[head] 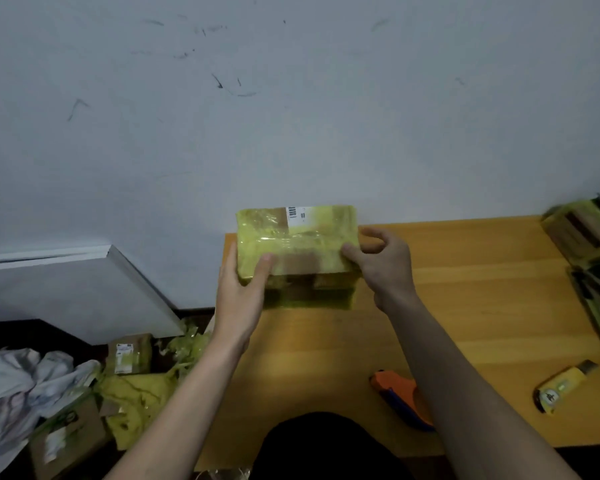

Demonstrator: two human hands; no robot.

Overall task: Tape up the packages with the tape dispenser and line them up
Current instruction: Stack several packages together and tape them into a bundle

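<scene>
A package [297, 237] wrapped in yellow tape, with a white barcode label, sits on top of another yellow package [309, 296] at the back left of the wooden table [465, 306]. My left hand [239, 292] grips the top package's left end, thumb on top. My right hand [381, 268] pinches its right front corner with thumb and fingers. The orange and blue tape dispenser [400, 398] lies on the table near the front, partly hidden by my right forearm.
A yellow utility knife [565, 386] lies at the table's right front. More taped packages [582, 233] stack at the far right. Boxes [129, 353], yellow scraps and white cloth [18, 382] cover the floor on the left. A white board [80, 282] leans on the wall.
</scene>
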